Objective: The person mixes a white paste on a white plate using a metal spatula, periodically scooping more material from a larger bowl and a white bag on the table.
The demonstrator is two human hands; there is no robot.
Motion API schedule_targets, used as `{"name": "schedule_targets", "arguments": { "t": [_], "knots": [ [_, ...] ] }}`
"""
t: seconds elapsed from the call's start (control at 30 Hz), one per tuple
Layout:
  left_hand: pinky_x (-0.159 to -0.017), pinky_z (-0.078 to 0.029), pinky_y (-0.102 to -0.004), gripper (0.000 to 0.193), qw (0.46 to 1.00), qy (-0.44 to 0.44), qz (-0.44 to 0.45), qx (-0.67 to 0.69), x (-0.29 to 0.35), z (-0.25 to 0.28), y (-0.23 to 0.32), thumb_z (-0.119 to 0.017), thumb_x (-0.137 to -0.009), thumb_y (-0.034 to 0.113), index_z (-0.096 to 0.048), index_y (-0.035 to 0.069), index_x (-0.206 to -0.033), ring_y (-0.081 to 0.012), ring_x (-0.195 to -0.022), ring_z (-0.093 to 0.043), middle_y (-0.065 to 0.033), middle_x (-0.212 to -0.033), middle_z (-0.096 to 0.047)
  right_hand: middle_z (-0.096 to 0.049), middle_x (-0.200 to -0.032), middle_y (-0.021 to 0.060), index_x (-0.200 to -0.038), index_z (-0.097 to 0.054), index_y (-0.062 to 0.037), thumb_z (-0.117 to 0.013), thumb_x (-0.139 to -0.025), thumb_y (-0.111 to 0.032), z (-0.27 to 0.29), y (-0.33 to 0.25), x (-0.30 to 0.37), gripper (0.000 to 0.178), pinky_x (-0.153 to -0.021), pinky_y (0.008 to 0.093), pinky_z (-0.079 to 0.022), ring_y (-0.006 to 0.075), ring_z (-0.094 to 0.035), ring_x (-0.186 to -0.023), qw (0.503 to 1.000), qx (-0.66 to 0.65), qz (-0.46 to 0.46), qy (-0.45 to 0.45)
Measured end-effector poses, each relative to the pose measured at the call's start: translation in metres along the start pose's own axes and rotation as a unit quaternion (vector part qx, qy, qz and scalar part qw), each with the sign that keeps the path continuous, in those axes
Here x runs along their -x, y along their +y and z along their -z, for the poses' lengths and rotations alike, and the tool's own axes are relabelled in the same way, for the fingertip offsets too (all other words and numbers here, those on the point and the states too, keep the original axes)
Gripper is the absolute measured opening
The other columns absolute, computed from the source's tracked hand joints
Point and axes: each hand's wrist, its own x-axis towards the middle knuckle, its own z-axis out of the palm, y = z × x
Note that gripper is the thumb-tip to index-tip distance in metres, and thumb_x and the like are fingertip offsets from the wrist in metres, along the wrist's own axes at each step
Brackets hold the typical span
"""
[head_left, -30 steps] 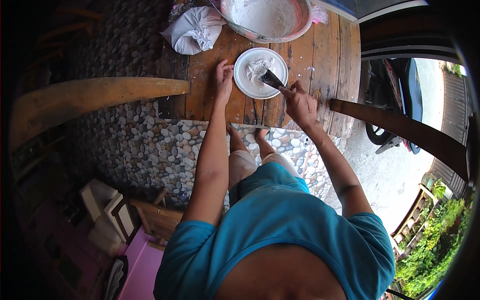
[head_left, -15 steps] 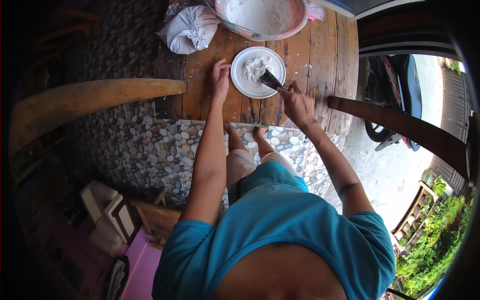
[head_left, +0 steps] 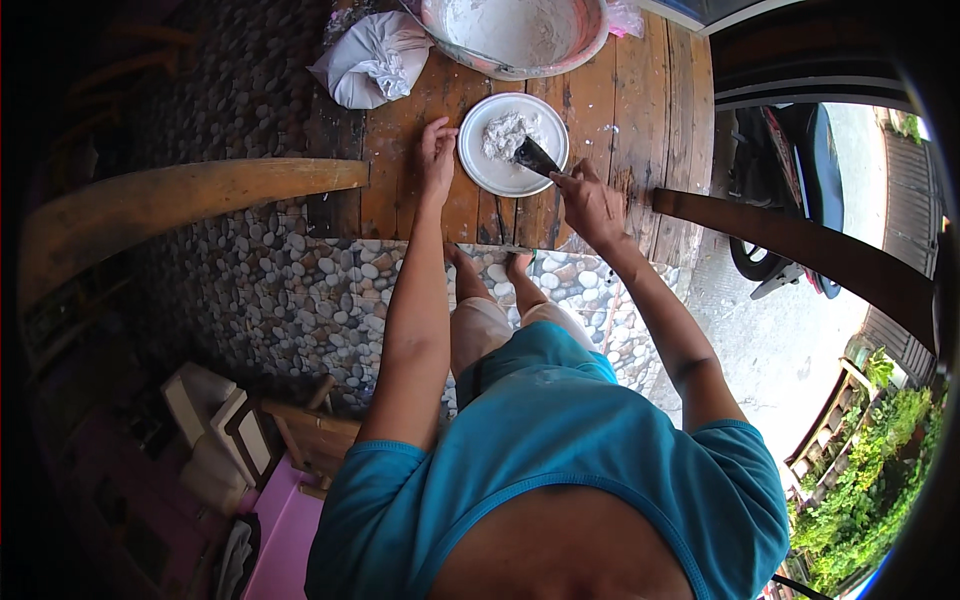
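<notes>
A round white plate (head_left: 512,191) lies on the wooden table, with a lump of white paste (head_left: 503,133) on it. My right hand (head_left: 595,208) grips a dark-bladed putty knife (head_left: 537,157). Its blade reaches over the plate's right side and touches the paste's lower right edge. Beside the plate's left rim is my left hand (head_left: 437,157), its fingers loosely bent and apart, holding nothing. The fingertips come close to the rim; whether they touch it I cannot tell.
Beyond the plate stands a wide basin (head_left: 520,71) smeared with white material inside. A white plastic bag (head_left: 372,68) sits to its left, a bit of pink plastic (head_left: 627,20) to its right. The wooden table (head_left: 640,130) has curved wooden pieces at both sides. A motorcycle (head_left: 800,170) is parked at right.
The putty knife and my right hand stay nearly in place; the paste lump looks slightly reshaped at the blade. The whole view has shifted a little. My left hand remains beside the plate.
</notes>
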Motion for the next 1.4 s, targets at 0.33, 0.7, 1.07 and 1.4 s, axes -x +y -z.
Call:
{"name": "schedule_targets", "arguments": {
  "t": [0.33, 0.7, 1.07, 1.4],
  "knots": [
    [-0.075, -0.052, -0.0292, 0.033, 0.987, 0.112, 0.071, -0.093, 0.093, -0.025, 0.017, -0.051, -0.098, 0.018, -0.049, 0.003, -0.127, -0.0173, -0.091, -0.061, -0.0118, -0.107, -0.059, -0.063, -0.081, 0.0119, -0.105, -0.072, -0.0131, -0.062, -0.088, -0.014, 0.031, 0.037, -0.001, 0.019, -0.066, 0.0398, -0.049, 0.031, -0.065, -0.075, 0.975, -0.222, 0.022, -0.004],
    [-0.099, -0.046, -0.0359, 0.045, 0.915, 0.121, 0.304, 0.237, 0.134, -0.062, 0.025, -0.049, -0.098, 0.02, -0.04, 0.0, -0.137, -0.0253, -0.117, -0.055, -0.0168, -0.13, -0.051, -0.061, -0.079, 0.0118, -0.109, -0.069, -0.0104, -0.063, -0.088, -0.012, 0.007, 0.019, 0.033, 0.022, -0.058, 0.0385, -0.047, 0.0317, -0.061, -0.067, 0.983, -0.179, 0.038, 0.013],
    [-0.065, -0.057, -0.0272, 0.04, 0.981, 0.154, 0.117, 0.003, 0.11, -0.063, -0.012, -0.063, -0.088, 0.003, -0.044, -0.003, -0.123, -0.0171, -0.075, -0.066, -0.0136, -0.092, -0.063, -0.067, -0.076, 0.0059, -0.118, -0.064, -0.0021, -0.05, -0.098, -0.019, 0.047, 0.091, -0.006, 0.029, -0.046, 0.0221, -0.05, 0.0106, -0.063, -0.051, 0.871, -0.435, -0.14, -0.18],
    [-0.062, -0.052, -0.0268, 0.043, 0.97, 0.173, 0.083, -0.148, 0.097, -0.055, -0.003, -0.069, -0.076, -0.001, -0.051, -0.001, -0.115, -0.0158, -0.071, -0.064, -0.0099, -0.084, -0.063, -0.067, -0.076, 0.0036, -0.12, -0.063, -0.0016, -0.053, -0.097, -0.026, 0.012, 0.114, -0.032, 0.035, -0.048, 0.021, -0.048, 0.0086, -0.059, -0.054, 0.788, -0.531, -0.176, -0.258]
  ]
}}
